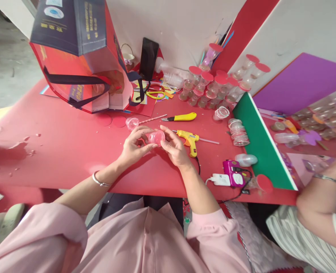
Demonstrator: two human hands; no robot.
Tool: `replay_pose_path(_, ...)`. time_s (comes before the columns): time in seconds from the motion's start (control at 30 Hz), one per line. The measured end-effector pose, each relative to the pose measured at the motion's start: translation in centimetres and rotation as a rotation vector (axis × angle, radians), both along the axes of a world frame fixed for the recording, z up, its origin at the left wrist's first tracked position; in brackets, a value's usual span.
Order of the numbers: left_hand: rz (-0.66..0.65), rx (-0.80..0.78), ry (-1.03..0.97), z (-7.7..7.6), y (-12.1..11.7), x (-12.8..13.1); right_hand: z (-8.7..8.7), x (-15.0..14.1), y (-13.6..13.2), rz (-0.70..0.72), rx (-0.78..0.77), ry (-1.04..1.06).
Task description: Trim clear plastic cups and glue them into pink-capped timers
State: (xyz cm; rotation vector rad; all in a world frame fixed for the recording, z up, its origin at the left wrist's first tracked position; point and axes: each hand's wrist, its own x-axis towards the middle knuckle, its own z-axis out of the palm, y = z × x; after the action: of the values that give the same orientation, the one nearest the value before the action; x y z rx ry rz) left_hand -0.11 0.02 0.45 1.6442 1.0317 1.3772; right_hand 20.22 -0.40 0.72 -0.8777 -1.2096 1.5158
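Observation:
Between my two hands a clear plastic cup (155, 138) lies on its side just above the red table. My left hand (136, 143) grips its left end with fingers and thumb. On the other side, my right hand (174, 147) has its fingers and thumb around the rim. Just beyond my left hand sits another clear cup (132, 123), beside a striped straw (153, 118). A yellow glue gun (191, 140) with a clear glue stick lies right of my right hand. Behind it rests a yellow utility knife (182, 117).
A large red and navy bag (79, 57) stands at the back left. Several cup assemblies with red discs (206, 79) crowd the back right. Stacked cups (238, 132) lie by a green divider (261, 140). A purple power box (233, 173) has cables. Another person's arm (321, 185) is at right.

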Motion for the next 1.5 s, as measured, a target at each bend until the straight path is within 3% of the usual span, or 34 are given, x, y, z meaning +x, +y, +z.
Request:
replay_pose_path(0.7, 0.062, 0.049, 0.067, -0.72, 0.28, -0.08, -0.44, -0.07, 0.53, -0.032, 0.019, 0.032)
replay_pose_path(0.77, 0.064, 0.050, 0.069, -0.61, 0.25, -0.10, -0.43, -0.19, 0.59, -0.104, 0.028, 0.030)
replay_pose_path(0.93, 0.058, 0.051, 0.066, -0.10, 0.09, 0.00, -0.16, -0.30, 0.61, -0.506, 0.114, -0.097)
replay_pose_path(1.0, 0.051, 0.024, 0.057, 0.06, -0.02, 0.13, 0.00, -0.24, 0.59, -0.579, 0.089, -0.133)
replay_pose_path(1.27, 0.090, 0.021, 0.092, 0.09, -0.17, 0.47, 0.27, -0.06, 0.48, -0.509, 0.036, -0.140)
replay_pose_path(1.5, 0.152, 0.101, 0.303, 0.02, 0.02, 0.19, -0.04, -0.14, 0.19, -0.522, 0.194, -0.299)
